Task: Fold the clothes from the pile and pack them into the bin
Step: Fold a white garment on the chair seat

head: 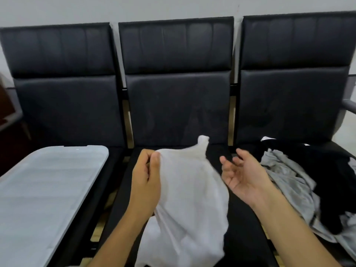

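A white garment [188, 199] hangs bunched over the middle seat, blurred by motion. My left hand [146, 176] pinches its upper left edge between thumb and fingers. My right hand [242, 174] is to the right of the cloth, palm turned up, fingers spread, holding nothing. On the right seat lies the pile of clothes [300, 182], grey and black pieces tangled together. A white plastic bin [38, 189] rests on the left seat; I only see its pale ribbed top surface.
Three black padded seats [177, 105] in a row stand against a white wall. A metal armrest [349, 106] juts out at the far right. Dark furniture sits at the left edge.
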Available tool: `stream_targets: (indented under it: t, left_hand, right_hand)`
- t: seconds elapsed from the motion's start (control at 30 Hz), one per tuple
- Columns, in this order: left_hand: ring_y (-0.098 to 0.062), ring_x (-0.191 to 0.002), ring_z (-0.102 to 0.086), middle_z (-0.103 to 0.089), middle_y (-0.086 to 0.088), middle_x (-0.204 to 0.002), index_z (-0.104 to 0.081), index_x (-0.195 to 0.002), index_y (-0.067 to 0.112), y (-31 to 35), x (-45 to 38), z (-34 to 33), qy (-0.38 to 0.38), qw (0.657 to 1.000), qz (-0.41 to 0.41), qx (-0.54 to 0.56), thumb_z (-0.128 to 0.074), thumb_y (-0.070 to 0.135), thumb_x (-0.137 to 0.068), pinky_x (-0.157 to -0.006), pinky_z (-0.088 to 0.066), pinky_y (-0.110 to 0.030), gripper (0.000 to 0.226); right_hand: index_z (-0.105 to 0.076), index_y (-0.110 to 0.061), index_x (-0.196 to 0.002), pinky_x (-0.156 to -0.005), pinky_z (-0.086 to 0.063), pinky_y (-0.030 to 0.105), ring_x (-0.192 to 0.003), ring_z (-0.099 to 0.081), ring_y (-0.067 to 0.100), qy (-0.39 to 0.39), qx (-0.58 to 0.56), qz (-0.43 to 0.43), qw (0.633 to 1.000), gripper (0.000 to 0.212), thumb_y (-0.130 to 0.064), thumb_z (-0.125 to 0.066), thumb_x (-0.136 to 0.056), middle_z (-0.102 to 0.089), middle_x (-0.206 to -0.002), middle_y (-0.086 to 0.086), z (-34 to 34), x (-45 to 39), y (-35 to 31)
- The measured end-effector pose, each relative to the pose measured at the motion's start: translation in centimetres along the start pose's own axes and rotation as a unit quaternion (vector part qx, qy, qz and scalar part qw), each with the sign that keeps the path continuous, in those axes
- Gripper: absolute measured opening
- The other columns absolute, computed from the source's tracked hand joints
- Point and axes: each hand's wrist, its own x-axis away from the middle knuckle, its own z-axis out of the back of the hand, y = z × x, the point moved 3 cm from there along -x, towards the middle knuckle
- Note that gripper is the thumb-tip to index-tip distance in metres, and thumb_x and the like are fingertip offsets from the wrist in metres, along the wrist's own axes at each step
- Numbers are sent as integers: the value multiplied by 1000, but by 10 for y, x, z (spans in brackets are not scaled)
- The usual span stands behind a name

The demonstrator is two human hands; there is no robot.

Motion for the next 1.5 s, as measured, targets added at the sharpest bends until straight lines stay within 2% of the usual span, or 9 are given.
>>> stream_targets:
  t: [0.1, 0.23, 0.4, 0.5, 0.7, 0.87, 1.03, 1.37, 1.5]
  left_hand:
    - [0, -64, -52, -57, 15, -69, -60, -82, 19, 4, -7, -1, -103, 994, -29, -13, -48, 23, -100, -60, -42, -12, 22]
    - [-11, -87, -69, -74, 2, -92, -73, -99, 10, 13, -7, 1, -292, 956, -7, 41, -53, 18, -97, -75, -53, -22, 21]
    - [-18, -91, -71, -74, -3, -98, -74, -100, 14, 3, -10, 30, -388, 914, 112, 44, -69, 15, -88, -75, -56, -27, 13]
    - [-10, -92, -69, -72, 7, -97, -74, -98, 24, -26, -13, 50, -408, 895, 124, -132, -72, 18, -89, -81, -58, -30, 11]
    - [-7, -77, -54, -50, 11, -89, -69, -78, 9, -58, -22, 72, -276, 886, 50, -370, -58, 5, -91, -68, -46, -21, 18]
    - [-11, -70, -60, -62, 3, -76, -63, -73, 14, -29, -26, 76, -122, 971, -13, -204, -49, -6, -91, -59, -46, -16, 30]
    - [-6, -80, -61, -66, 12, -84, -68, -80, 19, -14, -29, 95, -72, 974, -70, -202, -50, -3, -87, -65, -45, -9, 29]
    - [-24, -78, -61, -61, 5, -81, -57, -80, 33, 22, -117, 140, -175, 882, -140, -414, -33, 38, -83, -72, -51, -44, 25]
    - [-35, -91, -59, -60, -15, -97, -64, -103, 8, 83, -193, 118, -133, 852, -243, -444, -47, -3, -89, -80, -46, -43, 25]
  right_hand:
    - [-62, -24, -111, -65, -51, 24, -76, -66, 7, -91, 275, 200, 936, 19, -24, -66, -93, -69, -106, 1, -20, 5, -5]
    - [-49, -40, -137, -102, -48, 23, -127, -50, -2, -369, 579, 227, 690, 67, -28, -82, -79, -52, -136, -24, -49, 19, 35]
    - [-72, -27, -89, -74, -57, 31, -81, -68, 5, -346, 678, 109, 640, 13, -37, -77, -83, -71, -88, -10, -35, 3, 54]
    - [-61, -10, -63, -59, -41, 29, -58, -52, 7, -312, 691, 137, 637, 30, -23, -69, -88, -55, -61, -4, -25, -5, 39]
    - [-71, -7, -76, -71, -53, 29, -74, -69, 14, -345, 625, 107, 693, 18, -15, -69, -91, -71, -77, 2, -24, 7, 17]
    - [-78, -15, -88, -80, -55, 35, -97, -69, 25, -440, 495, 66, 746, 10, -7, -72, -85, -71, -102, 2, -35, 25, 13]
    - [-77, -11, -85, -68, -57, 27, -83, -72, 22, -453, 414, 37, 789, 10, -11, -71, -77, -74, -91, 9, -38, 31, 6]
    - [-62, -11, -58, -56, -42, 28, -56, -55, 9, -182, 793, 166, 557, 46, -50, -77, -77, -58, -58, -1, -17, -29, -70]
    - [-64, -33, -59, -64, -54, 37, -72, -67, 29, 35, 767, 387, 512, 28, -28, -67, -87, -67, -70, 7, -67, -18, -164]
